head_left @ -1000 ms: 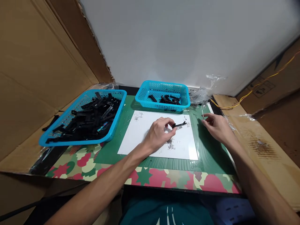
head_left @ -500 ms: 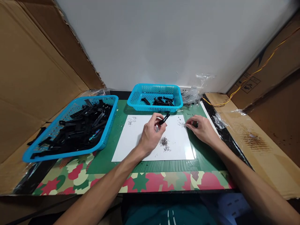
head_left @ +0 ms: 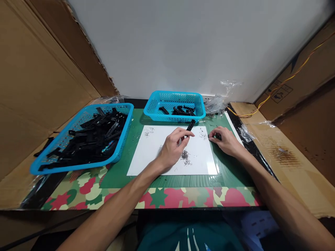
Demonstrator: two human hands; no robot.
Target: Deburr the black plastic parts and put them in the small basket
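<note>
My left hand (head_left: 174, 146) is closed around a slim black plastic part (head_left: 191, 125), which tilts up and to the right above the white sheet (head_left: 149, 157). My right hand (head_left: 225, 140) has its fingers pinched at the right edge of the sheet. Something dark and thin shows between those fingers, too small to make out. Beside the right fingertips lies a small cluster of tiny pale wire-like pieces (head_left: 203, 135). A denser pile of tiny dark metal pieces (head_left: 185, 156) is below my left fingers. Another sparse cluster (head_left: 149, 131) rests at the sheet's upper left.
A large blue basket (head_left: 122, 146) heaped with black plastic parts stands on the left. Behind the sheet is a smaller blue basket (head_left: 154, 116) with several black parts. Clear plastic bags (head_left: 216, 104) lie at its right. Cardboard walls (head_left: 311, 111) flank the green mat (head_left: 117, 177).
The black part in my left hand has turned more upright and shifted slightly right. My right hand stays by the small cluster with its fingers more curled. The camera view has shifted a little.
</note>
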